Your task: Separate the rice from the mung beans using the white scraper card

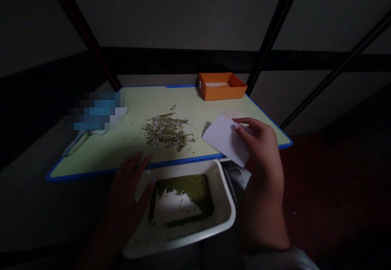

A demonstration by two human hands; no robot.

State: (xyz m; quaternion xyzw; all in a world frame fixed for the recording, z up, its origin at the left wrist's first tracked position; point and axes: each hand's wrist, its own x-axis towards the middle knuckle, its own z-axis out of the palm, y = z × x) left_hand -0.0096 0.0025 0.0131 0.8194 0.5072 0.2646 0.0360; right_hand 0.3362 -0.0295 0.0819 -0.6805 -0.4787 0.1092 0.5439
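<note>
My right hand [262,143] pinches a white card [224,137] between thumb and fingers, tilted over the table's front edge. Small green beans [168,129] lie scattered on the pale table [134,99], left of the card. Below the table edge is a white plastic basin [224,196] with more green beans [195,186] gathered along its back and right side. At the basin's left side, my left hand [131,188] has its fingers stretched out and apart, the thumb over the basin's inside. It covers part of the rim there.
An orange box [224,93] with something whitish inside stands at the table's back right. Pale specks [229,112] lie in front of it. A blurred-out blue item [100,113] with a cable [71,143] is at the left. Blue trim edges the table; a panelled wall stands behind.
</note>
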